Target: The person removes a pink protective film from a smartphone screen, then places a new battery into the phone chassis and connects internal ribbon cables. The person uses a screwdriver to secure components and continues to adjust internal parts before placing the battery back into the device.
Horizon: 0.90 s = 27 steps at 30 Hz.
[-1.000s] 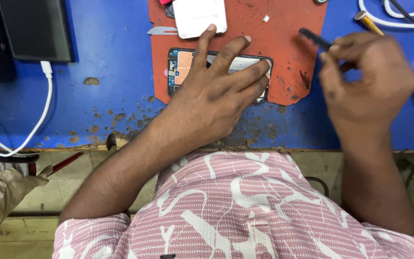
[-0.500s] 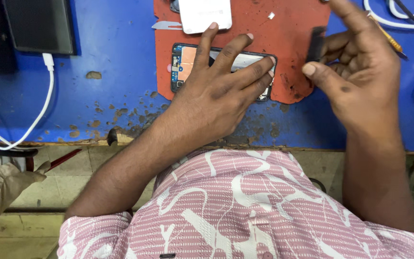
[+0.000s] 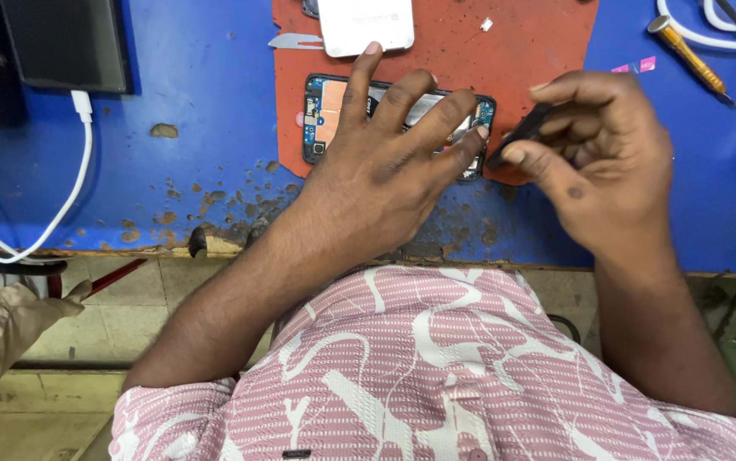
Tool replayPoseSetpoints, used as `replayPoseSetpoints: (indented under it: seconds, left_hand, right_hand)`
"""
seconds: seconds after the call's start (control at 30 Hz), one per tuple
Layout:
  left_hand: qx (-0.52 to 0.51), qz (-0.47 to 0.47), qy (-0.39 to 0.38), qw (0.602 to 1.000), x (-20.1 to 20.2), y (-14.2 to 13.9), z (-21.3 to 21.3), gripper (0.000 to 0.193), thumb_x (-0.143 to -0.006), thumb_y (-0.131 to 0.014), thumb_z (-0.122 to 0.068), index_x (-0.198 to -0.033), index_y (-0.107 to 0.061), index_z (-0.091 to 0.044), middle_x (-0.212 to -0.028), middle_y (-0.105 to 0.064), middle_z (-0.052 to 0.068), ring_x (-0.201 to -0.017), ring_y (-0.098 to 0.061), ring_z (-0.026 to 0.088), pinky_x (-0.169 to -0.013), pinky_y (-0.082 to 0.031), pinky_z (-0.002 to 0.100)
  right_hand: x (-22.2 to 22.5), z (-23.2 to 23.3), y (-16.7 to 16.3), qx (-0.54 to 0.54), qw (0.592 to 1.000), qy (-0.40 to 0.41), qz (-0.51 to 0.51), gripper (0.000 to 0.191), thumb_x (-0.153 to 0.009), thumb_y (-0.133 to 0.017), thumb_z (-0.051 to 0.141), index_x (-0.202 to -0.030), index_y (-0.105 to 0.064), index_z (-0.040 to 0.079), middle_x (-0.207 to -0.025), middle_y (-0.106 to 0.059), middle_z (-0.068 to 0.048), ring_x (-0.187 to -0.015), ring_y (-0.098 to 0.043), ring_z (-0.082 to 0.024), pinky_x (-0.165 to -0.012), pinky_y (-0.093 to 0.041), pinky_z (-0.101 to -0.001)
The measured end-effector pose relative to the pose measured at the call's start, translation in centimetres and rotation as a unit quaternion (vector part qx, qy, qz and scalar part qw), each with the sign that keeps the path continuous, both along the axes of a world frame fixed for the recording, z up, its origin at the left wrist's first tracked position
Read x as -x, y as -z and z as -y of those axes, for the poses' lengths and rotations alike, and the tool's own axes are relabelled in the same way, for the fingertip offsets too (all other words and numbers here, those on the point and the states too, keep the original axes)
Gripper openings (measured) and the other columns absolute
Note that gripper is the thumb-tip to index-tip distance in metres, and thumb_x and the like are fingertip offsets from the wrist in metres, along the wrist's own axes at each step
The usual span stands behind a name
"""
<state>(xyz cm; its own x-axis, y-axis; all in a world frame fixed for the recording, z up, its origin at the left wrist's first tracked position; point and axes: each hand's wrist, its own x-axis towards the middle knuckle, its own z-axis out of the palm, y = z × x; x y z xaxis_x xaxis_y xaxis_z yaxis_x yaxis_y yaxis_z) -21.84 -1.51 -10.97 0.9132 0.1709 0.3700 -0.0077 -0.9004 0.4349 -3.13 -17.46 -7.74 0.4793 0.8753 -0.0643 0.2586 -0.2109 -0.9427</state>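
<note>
Opened phone (image 3: pixel 327 115) pinned by left hand (image 3: pixel 389 158); right hand (image 3: pixel 602 162) — black tool (image 3: pixel 521 137) lowered closer

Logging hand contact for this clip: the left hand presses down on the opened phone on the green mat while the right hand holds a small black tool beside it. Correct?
Not quite. In the head view the mat is red-orange, not green. The left hand does press on the opened phone, and the right hand holds the small black tool beside it.

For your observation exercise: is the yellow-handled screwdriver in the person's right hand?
No: the yellow-handled screwdriver lies on the blue table at upper right, while the right hand pinches a small black tool.
</note>
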Motion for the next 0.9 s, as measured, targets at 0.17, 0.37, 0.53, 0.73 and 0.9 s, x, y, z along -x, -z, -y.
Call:
replayPoseSetpoints:
  seconds: [0.17, 0.37, 0.53, 0.73, 0.9]
  left_hand:
    - [0.009, -0.021, -0.005, 1.0, -0.2, -0.4, -0.2, 0.033, -0.1, -0.075, -0.02, -0.131, -0.073, -0.01, -0.141, -0.051, 0.008, -0.136, -0.043, 0.032, -0.125, -0.018, 0.071]
    - [0.026, -0.026, -0.008, 0.999, -0.3, -1.1, -0.3, 0.035, -0.097, -0.077, -0.02, -0.131, -0.073, -0.013, -0.141, -0.052, 0.009, -0.135, -0.043, 0.033, -0.124, -0.02, 0.069]
    - [0.027, -0.033, -0.007, 0.999, -0.1, -1.2, -0.5, 0.034, -0.098, -0.078, -0.021, -0.131, -0.074, -0.013, -0.143, -0.053, 0.008, -0.137, -0.043, 0.033, -0.125, -0.02, 0.068]
    - [0.025, -0.032, -0.012, 0.999, -0.1, -0.9, -0.5, 0.034, -0.096, -0.079, -0.026, -0.129, -0.077, -0.016, -0.141, -0.055, 0.006, -0.135, -0.044, 0.032, -0.124, -0.018, 0.069]
    - [0.022, -0.033, -0.013, 0.999, -0.2, -0.8, -0.5, 0.036, -0.095, -0.08, -0.026, -0.13, -0.077, -0.014, -0.141, -0.055, 0.006, -0.135, -0.044, 0.032, -0.125, -0.017, 0.068]
  right_hand:
    - [0.6, 0.4, 1.0, -0.022, 0.999, -0.044, 0.015, 0.039, -0.104, -0.08, -0.007, -0.13, -0.052, -0.002, -0.103, -0.07, -0.012, -0.094, -0.073, -0.011, -0.082, -0.062, -0.021]
    - [0.7, 0.5, 1.2, -0.022, 0.998, -0.055, 0.03, 0.039, -0.104, -0.08, -0.004, -0.129, -0.051, -0.002, -0.106, -0.072, -0.013, -0.097, -0.074, -0.012, -0.082, -0.062, -0.0208]
    - [1.4, 0.2, 0.9, 0.005, 0.998, -0.035, 0.055, 0.039, -0.102, -0.083, -0.002, -0.129, -0.054, -0.003, -0.103, -0.072, -0.011, -0.092, -0.07, -0.008, -0.078, -0.058, -0.0185]
    - [2.1, -0.2, 0.2, 0.02, 0.994, -0.036, 0.103, 0.043, -0.101, -0.084, 0.0, -0.135, -0.056, -0.001, -0.104, -0.072, -0.008, -0.091, -0.07, -0.007, -0.075, -0.057, -0.0174]
    - [1.8, -0.6, -0.4, -0.001, 0.984, -0.052, 0.171, 0.039, -0.099, -0.088, 0.001, -0.126, -0.061, -0.002, -0.12, -0.056, -0.011, -0.092, -0.067, -0.009, -0.074, -0.059, -0.0185]
